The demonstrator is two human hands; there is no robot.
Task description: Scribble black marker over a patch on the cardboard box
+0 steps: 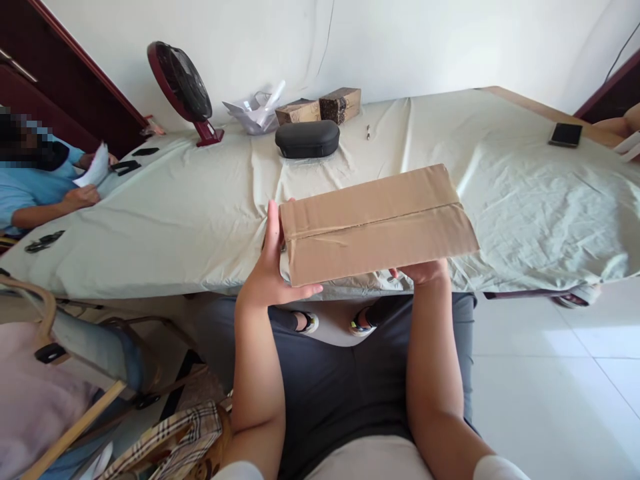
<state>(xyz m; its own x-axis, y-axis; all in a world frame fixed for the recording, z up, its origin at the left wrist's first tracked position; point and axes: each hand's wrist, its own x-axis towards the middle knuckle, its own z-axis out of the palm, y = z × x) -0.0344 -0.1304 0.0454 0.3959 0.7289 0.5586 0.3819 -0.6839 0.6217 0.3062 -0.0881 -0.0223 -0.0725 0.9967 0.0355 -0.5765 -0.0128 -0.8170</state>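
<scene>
A brown cardboard box (380,241) is held up above the near edge of the cloth-covered table, tilted so that a long face with a seam along it shows. My left hand (265,270) grips its left end, thumb along the lower edge and fingers raised behind the corner. Beneath the right part of the box, my right hand (426,272) supports it from below; most of its fingers are hidden by the cardboard.
Pale cloth covers the table (200,233). Toward the wall stand a dark red fan (183,87), a clear plastic bag (255,113), patterned boxes (341,105) and a black case (307,139). A phone (566,135) lies far right. A person (40,180) holds papers at left.
</scene>
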